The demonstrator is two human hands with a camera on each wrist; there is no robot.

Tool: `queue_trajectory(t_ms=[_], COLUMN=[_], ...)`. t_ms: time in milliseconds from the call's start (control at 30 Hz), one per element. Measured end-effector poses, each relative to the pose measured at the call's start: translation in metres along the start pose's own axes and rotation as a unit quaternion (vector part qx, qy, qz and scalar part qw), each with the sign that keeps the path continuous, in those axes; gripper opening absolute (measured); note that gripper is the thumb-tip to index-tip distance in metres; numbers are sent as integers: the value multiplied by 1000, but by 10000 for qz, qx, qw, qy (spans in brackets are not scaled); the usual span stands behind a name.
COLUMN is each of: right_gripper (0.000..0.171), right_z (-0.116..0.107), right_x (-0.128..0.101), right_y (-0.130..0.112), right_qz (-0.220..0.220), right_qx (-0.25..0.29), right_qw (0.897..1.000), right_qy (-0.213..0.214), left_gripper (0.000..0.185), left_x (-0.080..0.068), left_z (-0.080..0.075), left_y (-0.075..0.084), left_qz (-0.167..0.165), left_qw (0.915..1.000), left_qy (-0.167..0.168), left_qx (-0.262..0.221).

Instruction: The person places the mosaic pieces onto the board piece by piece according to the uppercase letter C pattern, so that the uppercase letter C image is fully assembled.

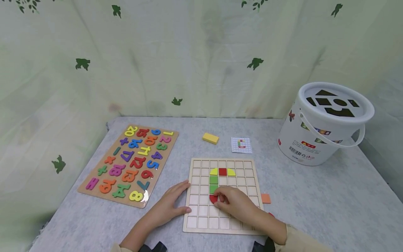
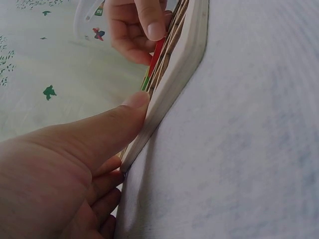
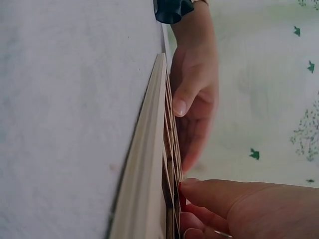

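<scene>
Low in the centre of the head view, we rest our left hand point(image 1: 170, 206) flat with straight fingers against the left edge of the wooden grid board point(image 1: 224, 224), which lies on the grey bench point(image 1: 315, 210). Our right hand point(image 1: 239, 204) lies over the board's lower middle, its fingertips pinching a red piece point(image 1: 213, 198) just below the green pieces point(image 1: 213, 184). Further up, a yellow block point(image 1: 210, 138) and a pattern card point(image 1: 241, 145) lie apart; the number puzzle point(image 1: 130, 164) sits left, the white bucket point(image 1: 324, 126) right.

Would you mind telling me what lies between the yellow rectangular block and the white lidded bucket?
A small white pattern card lies between the yellow rectangular block and the white lidded bucket, seen in the head view.
</scene>
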State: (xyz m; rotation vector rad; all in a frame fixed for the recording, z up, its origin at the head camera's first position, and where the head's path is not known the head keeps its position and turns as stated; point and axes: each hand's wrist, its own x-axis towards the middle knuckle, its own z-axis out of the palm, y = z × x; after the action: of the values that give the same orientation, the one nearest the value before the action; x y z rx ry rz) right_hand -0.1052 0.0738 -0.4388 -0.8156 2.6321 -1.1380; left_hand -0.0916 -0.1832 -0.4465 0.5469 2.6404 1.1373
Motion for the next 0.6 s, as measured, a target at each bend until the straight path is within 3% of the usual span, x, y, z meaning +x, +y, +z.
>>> queue_trajectory(t_ms=[367,600], right_gripper=[13,20], right_z=[0,-10], right_x=[-1,-5], right_y=[-4,-6], right_qz=[155,188], right_qx=[-224,197], right_qw=[9996,9993], right_qy=[96,-260], left_gripper=[74,75], left_x=[0,-1], left_z=[0,1], left_y=[0,-1], left_qz=[104,94], left_qw=[9999,9999], left_qy=[43,51], left_qx=[-14,3])
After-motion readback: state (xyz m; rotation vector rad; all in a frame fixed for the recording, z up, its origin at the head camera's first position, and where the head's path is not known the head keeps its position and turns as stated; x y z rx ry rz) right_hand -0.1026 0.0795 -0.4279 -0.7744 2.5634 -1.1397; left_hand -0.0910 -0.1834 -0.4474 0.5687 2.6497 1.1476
